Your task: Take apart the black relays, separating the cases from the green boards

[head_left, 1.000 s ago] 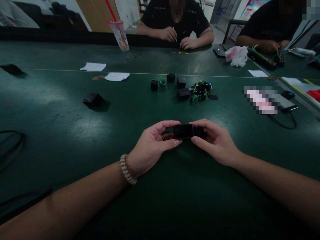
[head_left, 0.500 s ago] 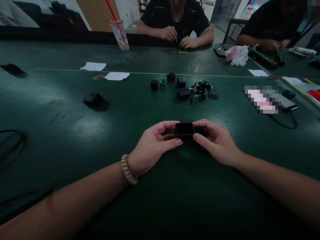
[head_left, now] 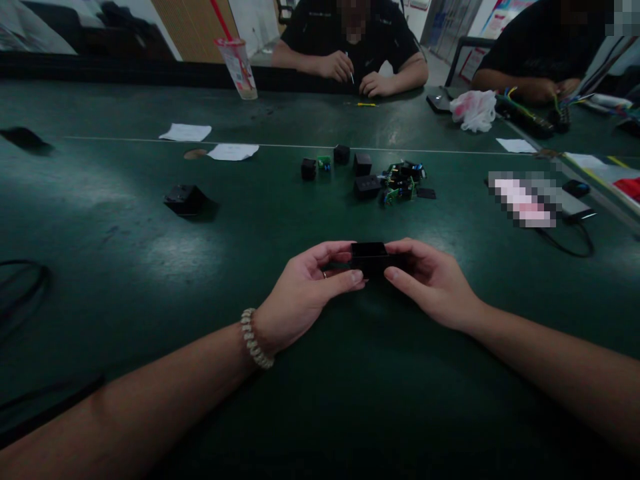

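Observation:
Between my two hands is a small black box-shaped case (head_left: 371, 259), held just over the green tabletop (head_left: 320, 373). My left hand (head_left: 316, 280) grips its left side, thumb at the front and fingers behind. On the right side my right hand (head_left: 434, 283) pinches it the same way. The case's dark upper face is tipped toward me; I cannot make out whether that face is hollow. Beyond my hands lie several black cases, among them one block (head_left: 367, 187), and a pile of green circuit boards with black parts (head_left: 403, 179).
Farther left sits another black case (head_left: 185, 200). White papers (head_left: 234, 152), a cup with a red straw (head_left: 239, 70) and a plastic bag (head_left: 474, 110) lie farther back. A blurred-out device with a cable (head_left: 525, 200) is at right. Two people sit opposite, one person's hand (head_left: 337, 67) holding a thin tool.
The black case has tilted slightly between my fingers, so more of its front side shows. My left thumb has shifted up a little onto it. Both arms stay nearly in place.

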A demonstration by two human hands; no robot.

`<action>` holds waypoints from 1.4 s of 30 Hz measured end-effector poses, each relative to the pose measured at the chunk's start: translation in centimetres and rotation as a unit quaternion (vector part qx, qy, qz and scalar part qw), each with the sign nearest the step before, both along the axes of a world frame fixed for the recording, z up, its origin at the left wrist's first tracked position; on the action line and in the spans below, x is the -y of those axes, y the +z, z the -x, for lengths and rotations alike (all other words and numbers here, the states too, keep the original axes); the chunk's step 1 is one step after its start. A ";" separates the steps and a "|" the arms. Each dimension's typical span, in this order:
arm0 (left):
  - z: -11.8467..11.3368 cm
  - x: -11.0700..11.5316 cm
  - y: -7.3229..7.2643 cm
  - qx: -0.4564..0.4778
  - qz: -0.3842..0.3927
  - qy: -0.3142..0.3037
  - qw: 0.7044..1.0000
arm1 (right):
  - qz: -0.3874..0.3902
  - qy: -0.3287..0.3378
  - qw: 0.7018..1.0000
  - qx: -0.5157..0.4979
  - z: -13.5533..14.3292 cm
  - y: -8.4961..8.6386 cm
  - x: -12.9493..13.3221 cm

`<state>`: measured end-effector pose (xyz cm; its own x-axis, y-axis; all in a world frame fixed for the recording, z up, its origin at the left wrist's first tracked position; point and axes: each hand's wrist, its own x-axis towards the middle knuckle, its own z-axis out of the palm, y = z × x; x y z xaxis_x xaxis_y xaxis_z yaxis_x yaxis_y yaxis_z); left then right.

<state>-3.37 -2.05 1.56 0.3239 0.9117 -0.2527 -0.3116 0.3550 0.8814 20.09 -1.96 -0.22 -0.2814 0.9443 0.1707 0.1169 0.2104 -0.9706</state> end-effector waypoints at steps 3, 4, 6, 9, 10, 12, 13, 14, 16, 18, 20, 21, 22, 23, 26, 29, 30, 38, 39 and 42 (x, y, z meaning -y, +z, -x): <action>-0.1 0.0 0.1 0.001 0.008 0.007 1.000 | 0.002 0.000 1.000 0.002 -0.1 -0.1 0.0; -0.2 0.0 0.2 0.002 0.011 0.008 1.000 | 0.003 0.000 1.000 0.004 -0.1 -0.1 0.0; -0.2 0.0 0.3 0.004 0.018 0.013 1.000 | 0.004 -0.001 1.000 0.006 -0.2 0.0 0.0; -0.4 0.0 0.5 0.009 0.029 0.018 0.999 | 0.003 -0.004 1.000 0.007 -0.2 0.1 0.0; -0.4 0.0 0.6 0.010 0.032 0.019 0.999 | 0.003 -0.005 1.000 0.007 -0.2 0.2 0.0; -0.4 0.0 0.7 0.012 0.038 0.022 0.999 | 0.004 -0.005 1.000 0.004 -0.1 0.3 0.0; -0.4 0.0 0.8 0.012 0.040 0.023 0.999 | 0.004 -0.006 1.000 0.001 -0.1 0.3 0.0; -0.4 0.0 0.8 0.012 0.042 0.025 0.999 | 0.004 -0.005 1.000 -0.002 -0.1 0.2 0.1; -0.5 0.0 0.9 0.014 0.043 0.026 0.999 | 0.005 -0.004 1.000 -0.007 -0.1 0.2 0.1; -0.5 0.0 0.8 0.016 0.044 0.024 0.999 | 0.007 -0.006 1.000 -0.010 -0.1 0.1 0.1; -0.5 0.0 0.8 0.016 0.043 0.022 0.999 | 0.007 -0.010 1.000 -0.010 0.0 0.1 0.1; -0.5 0.0 0.8 0.016 0.042 0.021 0.999 | 0.005 -0.011 1.000 -0.009 0.0 0.1 0.1; -0.5 0.0 0.8 0.017 0.040 0.021 0.999 | 0.002 -0.011 1.000 -0.007 0.0 0.1 0.1; -0.5 0.0 0.7 0.017 0.038 0.019 0.999 | -0.002 -0.010 1.000 -0.004 0.0 0.1 0.2; -0.5 0.0 0.7 0.017 0.033 0.017 0.999 | -0.013 -0.009 1.000 -0.003 0.1 0.2 0.2; -0.5 0.0 0.5 0.011 0.029 0.014 0.999 | -0.016 -0.014 1.000 -0.002 0.1 0.3 0.2; -0.5 0.0 0.4 0.010 0.027 0.012 1.000 | -0.015 -0.014 1.000 0.002 0.1 0.4 0.2; -0.6 0.0 0.5 0.001 0.017 0.043 0.999 | -0.018 -0.001 1.000 0.015 0.1 0.6 0.3; -0.6 0.0 0.5 0.001 0.016 0.045 0.999 | -0.018 -0.003 1.000 0.017 0.1 0.6 0.3; -0.5 0.1 0.5 0.012 0.013 0.044 0.999 | -0.021 -0.004 0.999 0.025 0.1 0.6 0.2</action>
<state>-2.89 -2.10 2.07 0.2484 0.9301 -0.2704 -0.3641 0.3484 0.8637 20.00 -2.20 0.35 -0.2838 0.9385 0.1965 0.1666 0.2500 -0.9538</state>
